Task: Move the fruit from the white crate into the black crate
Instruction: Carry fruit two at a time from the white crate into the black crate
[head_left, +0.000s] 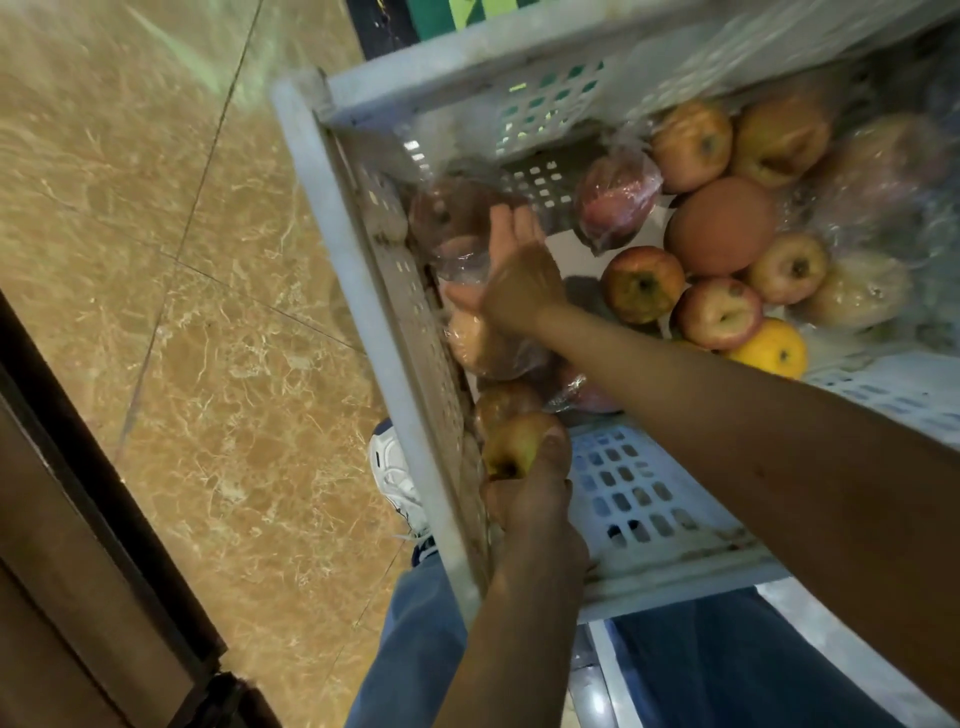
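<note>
Nearest, above the blue jeans (415, 649) and a white shoe (395, 473), the left hand (530, 499) curls its fingers round a red-yellow apple (511, 444) at the near corner of the white crate (363, 291). Farther in, the right hand (519, 280) reaches flat along the left wall. Its fingers (519, 223) are straight and pressed together with the thumb out, against a plastic-wrapped apple (452, 218); blur hides whether they touch. Beyond lie loose apples, a round brown-orange fruit (722, 226) and a yellow orange (771, 348), all inside the crate. Marble floor (156, 260) lies to the left.
</note>
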